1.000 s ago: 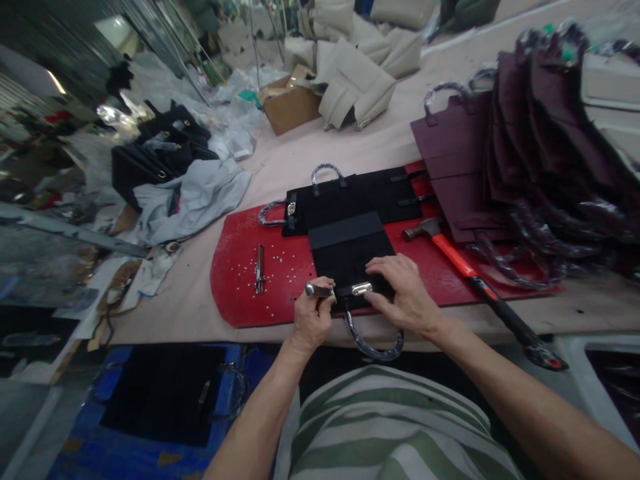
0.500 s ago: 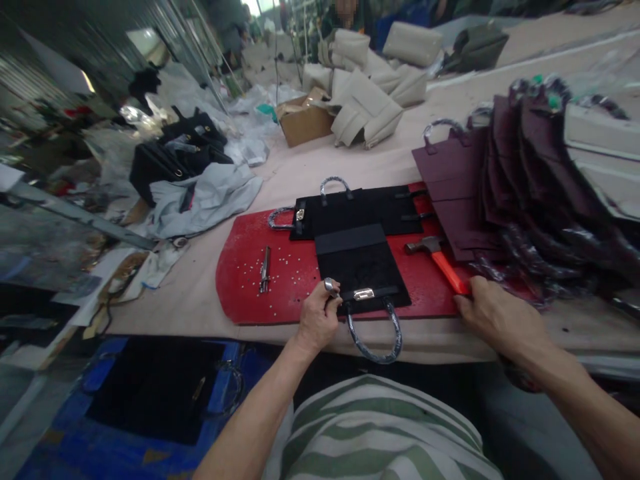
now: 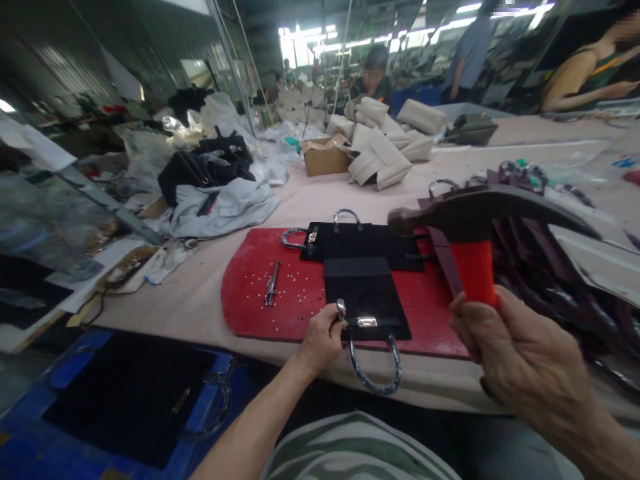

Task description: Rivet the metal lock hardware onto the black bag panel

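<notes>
My right hand point(image 3: 525, 353) is wrapped round the orange-red handle of a hammer point(image 3: 475, 213), raised close to the camera. My left hand point(image 3: 323, 337) pinches a short metal punch point(image 3: 341, 308) upright at the near left corner of a black bag panel point(image 3: 363, 290). This panel carries a shiny metal clasp point(image 3: 367, 322) and a plastic-wrapped handle point(image 3: 375, 387) that hangs past the table edge. Under it is a red board point(image 3: 290, 320). Small pale bits and several slim metal rods point(image 3: 273, 283) lie on the board's left part.
Another black panel point(image 3: 370, 237) lies behind. Dark purple bag pieces point(image 3: 525, 267) are stacked at right. Beige bags point(image 3: 380, 157) and a cardboard box point(image 3: 326, 160) stand further back. A blue surface point(image 3: 95, 360) with a black panel is lower left. Other people are in the background.
My right hand has lifted the hammer from low over the board to high near the camera. My left hand still holds the punch at the panel's corner. The view has tilted up.
</notes>
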### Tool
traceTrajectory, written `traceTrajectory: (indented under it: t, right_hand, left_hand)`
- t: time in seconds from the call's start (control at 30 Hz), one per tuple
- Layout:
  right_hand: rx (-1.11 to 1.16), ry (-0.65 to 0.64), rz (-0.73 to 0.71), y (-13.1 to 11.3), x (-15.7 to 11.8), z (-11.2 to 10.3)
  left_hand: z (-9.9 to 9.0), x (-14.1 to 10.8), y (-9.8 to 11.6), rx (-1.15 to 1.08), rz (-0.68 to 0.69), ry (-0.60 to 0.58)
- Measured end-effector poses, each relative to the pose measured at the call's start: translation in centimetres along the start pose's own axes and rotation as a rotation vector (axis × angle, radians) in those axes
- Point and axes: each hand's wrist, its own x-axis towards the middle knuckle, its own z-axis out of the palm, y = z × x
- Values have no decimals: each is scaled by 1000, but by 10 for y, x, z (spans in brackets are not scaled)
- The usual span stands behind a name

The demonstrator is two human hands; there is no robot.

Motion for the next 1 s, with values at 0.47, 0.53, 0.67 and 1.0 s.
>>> traceTrajectory:
  t: [0.47, 0.53, 0.67, 1.0]
  right_hand:
    - [-411, -270, -328, -10, -6, 11]
    - [-394, -349, -208, 8, -6, 12]
    - [-181, -397, 171, 57, -2, 6]
    - [-643, -123, 106, 119, -8, 28]
  left_hand:
    - [-1, -1, -2, 57, 0, -15]
    - [-1, -2, -4, 50, 2, -18]
    - [-2, -3, -11, 17, 42, -10]
    - [-8, -6, -16, -2, 277, 11]
